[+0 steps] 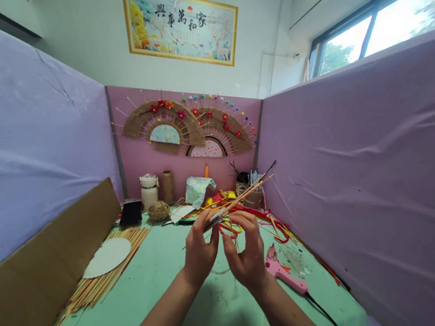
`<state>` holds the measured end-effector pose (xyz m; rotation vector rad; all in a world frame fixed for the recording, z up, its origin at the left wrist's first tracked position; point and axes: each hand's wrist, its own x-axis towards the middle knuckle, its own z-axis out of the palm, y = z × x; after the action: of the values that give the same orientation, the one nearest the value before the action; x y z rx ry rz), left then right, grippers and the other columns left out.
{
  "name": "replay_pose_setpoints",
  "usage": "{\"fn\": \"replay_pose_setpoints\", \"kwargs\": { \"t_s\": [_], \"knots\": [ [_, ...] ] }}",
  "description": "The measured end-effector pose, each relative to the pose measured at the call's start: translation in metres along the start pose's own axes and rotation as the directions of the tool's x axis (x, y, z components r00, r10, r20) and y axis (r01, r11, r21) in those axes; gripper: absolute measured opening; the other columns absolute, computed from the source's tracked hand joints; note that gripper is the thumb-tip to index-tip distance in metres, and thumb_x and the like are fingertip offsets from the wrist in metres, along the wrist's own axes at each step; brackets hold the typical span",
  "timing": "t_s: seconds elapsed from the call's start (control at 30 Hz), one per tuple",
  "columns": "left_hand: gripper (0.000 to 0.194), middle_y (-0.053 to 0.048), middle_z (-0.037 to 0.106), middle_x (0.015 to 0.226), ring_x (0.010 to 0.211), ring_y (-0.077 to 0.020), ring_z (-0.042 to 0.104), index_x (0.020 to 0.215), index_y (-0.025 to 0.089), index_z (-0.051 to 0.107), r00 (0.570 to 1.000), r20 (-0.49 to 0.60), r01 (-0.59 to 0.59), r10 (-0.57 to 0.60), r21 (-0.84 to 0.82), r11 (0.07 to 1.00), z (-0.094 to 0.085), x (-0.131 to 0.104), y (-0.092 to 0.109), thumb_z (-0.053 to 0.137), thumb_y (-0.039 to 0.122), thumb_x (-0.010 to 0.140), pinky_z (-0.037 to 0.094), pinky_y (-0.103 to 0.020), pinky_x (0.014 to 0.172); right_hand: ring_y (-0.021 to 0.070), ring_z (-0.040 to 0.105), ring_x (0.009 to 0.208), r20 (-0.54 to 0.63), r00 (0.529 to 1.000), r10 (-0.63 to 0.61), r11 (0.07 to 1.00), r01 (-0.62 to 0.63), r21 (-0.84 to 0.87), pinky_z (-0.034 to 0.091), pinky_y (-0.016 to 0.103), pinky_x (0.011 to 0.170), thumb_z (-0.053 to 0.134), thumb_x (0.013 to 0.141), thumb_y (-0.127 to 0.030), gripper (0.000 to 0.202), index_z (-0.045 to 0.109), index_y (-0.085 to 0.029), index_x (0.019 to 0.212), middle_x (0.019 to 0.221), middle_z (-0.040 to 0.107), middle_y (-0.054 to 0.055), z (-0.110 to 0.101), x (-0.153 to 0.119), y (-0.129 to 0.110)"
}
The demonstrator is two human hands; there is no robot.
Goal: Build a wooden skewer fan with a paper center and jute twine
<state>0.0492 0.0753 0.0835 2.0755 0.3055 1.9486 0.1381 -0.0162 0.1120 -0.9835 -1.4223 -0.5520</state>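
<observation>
Above the middle of the table, my left hand [201, 249] is closed around the near ends of a few thin wooden sticks [247, 193], which point up and to the right. A small flat piece shows at its fingertips, partly covered by the fingers. Close beside it, my right hand [248, 249] has its fingers curled at the sticks' lower part, closed on a thin twine. A pale loop of this twine [220, 272] hangs below the hands. The exact grip of the right fingertips is partly hidden.
A pink glue gun [289, 277] lies right of my hands, its cord trailing forward. Wooden sticks [94, 289] under a white oval card [108, 257] lie left. Behind are a phone [130, 214], a twine ball [159, 211] and a jar [149, 191]. Two decorated fans [193, 126] hang on the partition.
</observation>
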Motion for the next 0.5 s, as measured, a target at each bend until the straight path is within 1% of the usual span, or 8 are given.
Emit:
{"fn": "replay_pose_setpoints", "kwargs": {
  "t_s": [0.1, 0.23, 0.3, 0.4, 0.5],
  "knots": [
    [0.047, -0.009, 0.070, 0.112, 0.102, -0.0186, 0.069, 0.132, 0.021, 0.040, 1.000, -0.004, -0.004, 0.004, 0.009, 1.000, 0.0006, 0.0009, 0.0021, 0.059, 0.017, 0.089, 0.059, -0.033, 0.086, 0.0255, 0.053, 0.110, -0.006, 1.000, 0.008, 1.000, -0.008, 0.002, 0.047, 0.046, 0.092, 0.054, 0.085, -0.013, 0.040, 0.047, -0.021, 0.124, 0.114, 0.055, 0.011, 0.0004, -0.0004, 0.0001],
    [0.046, -0.008, 0.071, 0.111, 0.100, -0.0186, 0.070, 0.131, 0.022, 0.041, 1.000, -0.010, -0.007, 0.007, 0.010, 1.000, 0.0012, 0.0005, 0.0031, 0.059, 0.018, 0.089, 0.059, -0.032, 0.086, 0.0254, 0.054, 0.108, -0.001, 1.000, -0.010, 1.000, 0.010, 0.003, 0.047, 0.047, 0.091, 0.053, 0.086, -0.014, 0.039, 0.047, -0.021, 0.124, 0.113, 0.057, 0.011, 0.0002, -0.0006, 0.0000],
    [0.046, -0.008, 0.071, 0.110, 0.099, -0.0187, 0.070, 0.131, 0.023, 0.042, 1.000, -0.017, 0.011, -0.011, -0.006, 1.000, 0.0017, 0.0003, 0.0036, 0.059, 0.019, 0.089, 0.059, -0.032, 0.085, 0.0254, 0.055, 0.109, 0.001, 1.000, -0.017, 1.000, 0.017, 0.010, 0.047, 0.047, 0.091, 0.052, 0.086, -0.014, 0.039, 0.047, -0.021, 0.124, 0.113, 0.057, 0.010, -0.0002, -0.0005, -0.0001],
    [0.046, -0.007, 0.070, 0.109, 0.100, -0.0184, 0.069, 0.131, 0.023, 0.040, 0.994, 0.007, 0.106, -0.106, -0.101, 0.989, 0.0023, 0.0006, 0.0047, 0.059, 0.020, 0.089, 0.057, -0.033, 0.087, 0.0254, 0.054, 0.109, -0.026, 1.000, -0.010, 1.000, 0.010, 0.022, 0.046, 0.046, 0.092, 0.053, 0.086, -0.013, 0.040, 0.047, -0.020, 0.124, 0.113, 0.057, 0.011, -0.0006, -0.0003, -0.0004],
    [0.048, -0.007, 0.068, 0.110, 0.104, -0.0175, 0.067, 0.131, 0.024, 0.038, 0.966, 0.048, 0.256, -0.252, -0.243, 0.936, 0.0025, 0.0020, 0.0062, 0.059, 0.022, 0.089, 0.053, -0.032, 0.091, 0.0250, 0.054, 0.109, -0.052, 0.999, 0.013, 1.000, -0.012, 0.021, 0.046, 0.046, 0.093, 0.054, 0.085, -0.013, 0.039, 0.047, -0.020, 0.123, 0.113, 0.056, 0.010, -0.0006, -0.0014, -0.0003]
  ]
}}
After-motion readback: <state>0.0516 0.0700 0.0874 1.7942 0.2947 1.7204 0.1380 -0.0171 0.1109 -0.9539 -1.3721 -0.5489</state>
